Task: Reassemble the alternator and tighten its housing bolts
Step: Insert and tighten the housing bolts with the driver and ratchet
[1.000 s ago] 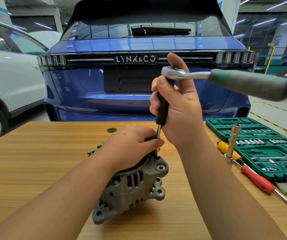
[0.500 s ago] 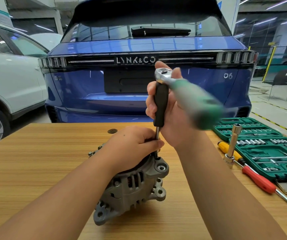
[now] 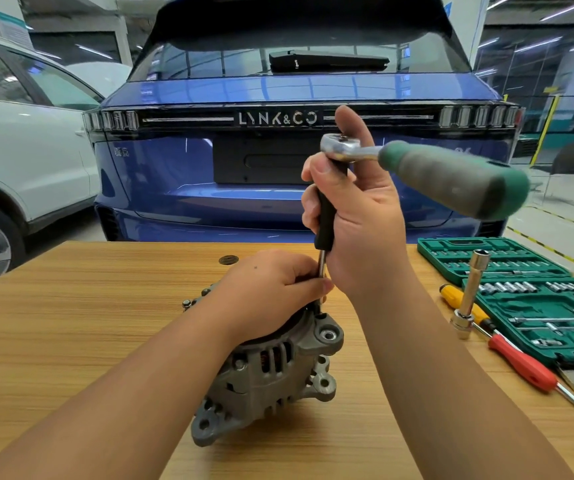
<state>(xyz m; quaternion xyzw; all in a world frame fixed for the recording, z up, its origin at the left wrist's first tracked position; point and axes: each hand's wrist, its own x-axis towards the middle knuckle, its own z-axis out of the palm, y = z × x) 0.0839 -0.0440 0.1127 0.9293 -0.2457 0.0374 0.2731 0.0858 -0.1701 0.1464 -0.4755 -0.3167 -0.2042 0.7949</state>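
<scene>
Upright over the alternator (image 3: 271, 372): ratchet (image 3: 417, 168) on a vertical extension bar (image 3: 326, 216).
Right hand (image 3: 358, 223) grips the bar; left hand (image 3: 271, 289) pinches its lower end at the housing's 1 o'clock edge; handle points toward 3 o'clock.

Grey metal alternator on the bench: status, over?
Left hand steadies grey metal alternator, pinching the shaft. Right hand grips the black extension under the green-handled ratchet. Nothing in the way.
</scene>
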